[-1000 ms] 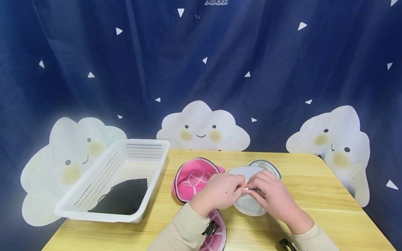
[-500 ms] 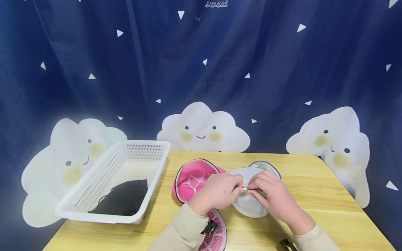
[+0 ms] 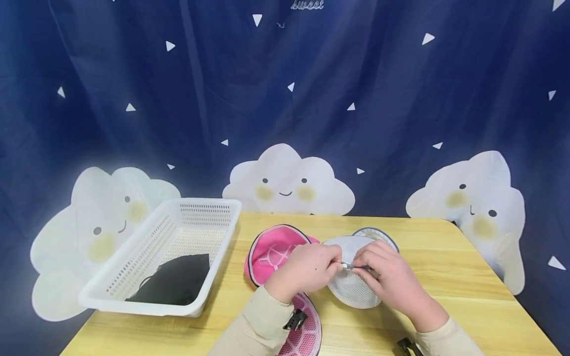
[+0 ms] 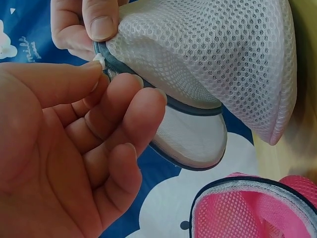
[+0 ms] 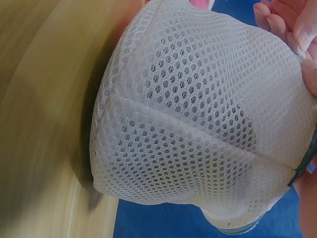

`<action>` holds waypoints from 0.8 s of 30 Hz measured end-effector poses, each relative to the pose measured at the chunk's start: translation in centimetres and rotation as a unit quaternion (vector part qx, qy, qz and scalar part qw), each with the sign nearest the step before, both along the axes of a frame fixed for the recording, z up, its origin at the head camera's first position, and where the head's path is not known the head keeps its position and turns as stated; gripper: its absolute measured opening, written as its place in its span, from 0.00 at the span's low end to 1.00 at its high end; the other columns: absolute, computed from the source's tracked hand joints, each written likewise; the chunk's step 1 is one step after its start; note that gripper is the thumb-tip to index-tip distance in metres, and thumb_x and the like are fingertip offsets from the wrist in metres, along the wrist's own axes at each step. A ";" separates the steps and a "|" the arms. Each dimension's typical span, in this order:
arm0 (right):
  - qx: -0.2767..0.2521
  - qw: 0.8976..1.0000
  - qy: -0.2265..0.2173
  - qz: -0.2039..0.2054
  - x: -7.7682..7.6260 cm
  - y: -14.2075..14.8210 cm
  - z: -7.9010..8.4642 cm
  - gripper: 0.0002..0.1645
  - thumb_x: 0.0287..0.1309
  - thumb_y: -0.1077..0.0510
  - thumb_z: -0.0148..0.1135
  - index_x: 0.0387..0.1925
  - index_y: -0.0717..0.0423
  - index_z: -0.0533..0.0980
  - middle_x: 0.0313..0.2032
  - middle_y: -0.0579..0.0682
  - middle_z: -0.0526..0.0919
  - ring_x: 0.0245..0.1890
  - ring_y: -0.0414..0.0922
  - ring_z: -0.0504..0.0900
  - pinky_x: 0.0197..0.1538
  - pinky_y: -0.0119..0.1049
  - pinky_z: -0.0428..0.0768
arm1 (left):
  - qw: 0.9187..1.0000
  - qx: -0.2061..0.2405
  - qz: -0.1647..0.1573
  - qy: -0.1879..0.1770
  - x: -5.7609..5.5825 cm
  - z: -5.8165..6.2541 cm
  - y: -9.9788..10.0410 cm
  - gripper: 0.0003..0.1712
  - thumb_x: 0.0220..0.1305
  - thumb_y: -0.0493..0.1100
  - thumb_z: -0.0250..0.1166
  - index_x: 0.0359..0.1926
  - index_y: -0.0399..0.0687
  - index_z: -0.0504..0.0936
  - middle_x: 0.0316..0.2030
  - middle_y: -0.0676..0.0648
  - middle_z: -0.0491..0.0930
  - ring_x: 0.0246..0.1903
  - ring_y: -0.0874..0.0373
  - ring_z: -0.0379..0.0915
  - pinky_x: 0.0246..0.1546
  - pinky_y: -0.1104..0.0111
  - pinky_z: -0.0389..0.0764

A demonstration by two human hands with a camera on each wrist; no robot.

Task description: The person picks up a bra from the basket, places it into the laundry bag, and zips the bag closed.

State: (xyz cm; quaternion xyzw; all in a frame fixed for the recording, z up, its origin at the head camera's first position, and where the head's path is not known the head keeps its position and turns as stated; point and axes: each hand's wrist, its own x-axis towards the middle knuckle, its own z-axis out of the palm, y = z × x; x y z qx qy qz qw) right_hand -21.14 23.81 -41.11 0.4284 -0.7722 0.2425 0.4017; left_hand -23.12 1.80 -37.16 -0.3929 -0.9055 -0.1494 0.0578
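Note:
A white mesh laundry bag (image 3: 354, 291) with dark edging stands on the table between both hands. My left hand (image 3: 311, 267) pinches a small white zipper pull (image 4: 100, 60) at the bag's dark trim, between thumb and index finger; the other fingers curl loosely. Close by, my right hand (image 3: 392, 277) grips the trimmed zipper edge beside the pull. Behind the bag its rounded flap (image 4: 193, 136) shows, pale with a dark rim. In the right wrist view the mesh body fills the middle, and its seam (image 5: 198, 129) runs towards the gripped edge.
Left of the white bag lies an opened pink mesh bag (image 3: 271, 252); its pink mesh part (image 3: 307, 331) shows partly under the left wrist. A white plastic basket (image 3: 133, 309) holding a black cloth item (image 3: 178, 282) stands at the table's left. A patterned blue curtain (image 3: 285, 99) hangs behind.
My left hand has shifted slightly left, away from the right hand, and more of the dark edge shows between them. My right hand has stayed almost in place, still gripping the edge.

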 end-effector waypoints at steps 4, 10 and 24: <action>0.002 1.000 0.001 0.000 0.0 0.0 0.0 0.15 0.71 0.46 0.59 0.30 0.47 0.78 0.36 0.39 0.81 0.39 0.41 0.77 0.50 0.32 0.70 | 1.000 0.002 -0.002 0.004 -0.1 -0.2 -0.1 0.13 0.71 0.49 0.63 0.29 0.59 0.72 0.20 0.61 0.69 0.22 0.66 0.66 0.24 0.71 0.68; 0.005 1.000 -0.002 -0.001 0.0 0.0 0.0 0.12 0.69 0.47 0.61 0.30 0.47 0.78 0.36 0.39 0.81 0.39 0.41 0.77 0.51 0.32 0.70 | 1.000 -0.001 0.001 0.003 -0.1 -0.2 -0.1 0.13 0.71 0.49 0.63 0.29 0.60 0.72 0.20 0.61 0.69 0.22 0.66 0.66 0.24 0.71 0.68; 0.016 0.999 -0.012 -0.033 0.2 0.1 -0.3 0.10 0.67 0.48 0.60 0.34 0.48 0.81 0.40 0.38 0.81 0.43 0.42 0.77 0.55 0.32 0.68 | 1.000 -0.003 -0.010 0.006 0.2 -0.1 0.5 0.12 0.71 0.48 0.62 0.29 0.59 0.72 0.20 0.62 0.69 0.24 0.66 0.67 0.25 0.71 0.68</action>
